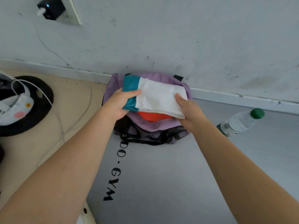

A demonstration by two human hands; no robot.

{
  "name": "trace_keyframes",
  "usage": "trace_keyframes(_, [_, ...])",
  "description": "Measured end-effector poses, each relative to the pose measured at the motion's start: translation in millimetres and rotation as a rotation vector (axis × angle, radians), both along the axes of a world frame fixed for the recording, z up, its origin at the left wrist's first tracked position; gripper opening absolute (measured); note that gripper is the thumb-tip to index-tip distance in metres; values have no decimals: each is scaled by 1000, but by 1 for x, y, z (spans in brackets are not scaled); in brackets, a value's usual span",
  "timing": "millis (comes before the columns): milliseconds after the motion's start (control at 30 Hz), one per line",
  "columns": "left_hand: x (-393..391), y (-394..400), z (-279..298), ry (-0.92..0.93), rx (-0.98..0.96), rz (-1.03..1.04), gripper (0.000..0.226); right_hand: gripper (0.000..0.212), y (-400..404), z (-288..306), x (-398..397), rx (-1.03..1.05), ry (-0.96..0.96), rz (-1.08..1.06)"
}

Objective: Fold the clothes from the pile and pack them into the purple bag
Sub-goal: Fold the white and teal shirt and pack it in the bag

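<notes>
A folded white-and-teal garment [153,96] sits between the two hands, directly over the mouth of the purple bag [150,125]. The left hand [119,105] grips the teal end, thumb laid on top and fingers curled underneath, so that grip is pinching the cloth. The right hand [190,109] holds the white end the same way, thumb on the upper face near the far corner, fingers tucked below the near edge. Both forearms reach forward from the bottom of the view.

The bag stands open on a grey mat [161,183], its back against the white wall [161,38]. Inside it, just under the held garment, an orange piece of clothing [153,117] shows in the opening. Black straps lie across the bag's near side.

The garment is folded into a flat, roughly rectangular bundle, mostly white with a teal band at its left end; its surface looks smooth with soft creases.

A plastic water bottle [241,122] with a green cap lies on the mat to the right of the bag, well apart from it.
</notes>
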State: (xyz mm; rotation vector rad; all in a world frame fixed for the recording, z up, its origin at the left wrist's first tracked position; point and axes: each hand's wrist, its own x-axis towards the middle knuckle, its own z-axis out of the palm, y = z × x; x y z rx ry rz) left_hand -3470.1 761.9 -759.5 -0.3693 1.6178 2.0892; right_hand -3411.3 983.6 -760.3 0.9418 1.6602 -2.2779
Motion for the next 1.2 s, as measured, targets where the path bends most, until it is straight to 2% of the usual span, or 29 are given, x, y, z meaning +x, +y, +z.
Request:
trace_keyframes(100, [-6,14,-21,72,-207,73,27,29,-4,-15,-10,241,0,99])
trace_keyframes(200, [-14,17,-31,148,-211,121,28,32,-3,-22,-21,379,76,189])
trace_keyframes(233, [-16,15,-32,168,-272,97,29,34,-1,-23,-24,449,68,234])
trace_keyframes(300, [-18,9,-37,233,-598,-66,33,38,5,-25,-27,723,34,408])
trace_keyframes(367, [-18,3,-39,363,-1033,-263,33,40,10,-28,-23,1043,7,573])
trace_keyframes(433, [-17,-4,-31,512,-1365,-407,41,53,14,-24,-17,1265,-18,665])
trace_keyframes(500, [-18,-14,-22,586,-1546,-588,63,66,20,-17,-9,1443,-80,834])
trace_keyframes(533, [-18,-19,-18,589,-1589,-690,70,67,23,-12,-5,1553,-114,981])
trace_keyframes(567, [-17,-25,-14,579,-1612,-787,75,59,24,-7,-1,1619,-126,1077])
trace_keyframes(600, [-16,-29,-12,570,-1629,-874,80,51,26,-3,3,1637,-88,1168])
trace_keyframes(633, [-15,-31,-11,566,-1635,-940,86,52,26,1,7,1606,-73,1197])
trace_keyframes(700, [-12,-31,-11,555,-1626,-989,90,63,25,6,14,1479,-21,1095])
trace_keyframes(767, [-7,-30,-14,505,-1586,-990,94,57,21,6,20,1329,85,1003])
trace_keyframes(833, [0,-30,-17,464,-1584,-1021,101,42,12,9,26,1243,143,1010])
trace_keyframes(900, [6,-33,-19,473,-1625,-1020,98,22,4,11,29,1158,188,1002])
trace_keyframes(967, [10,-37,-16,602,-1664,-948,86,12,-1,13,28,1102,233,964])
trace_keyframes(1033, [12,-42,-7,862,-1704,-805,71,9,-1,13,27,1061,254,918])
trace_keyframes(1133, [15,-48,8,1093,-1769,-642,74,7,4,13,25,987,282,857])
trace_keyframes(1200, [18,-45,13,1253,-1725,-607,71,6,7,11,22,969,300,846])
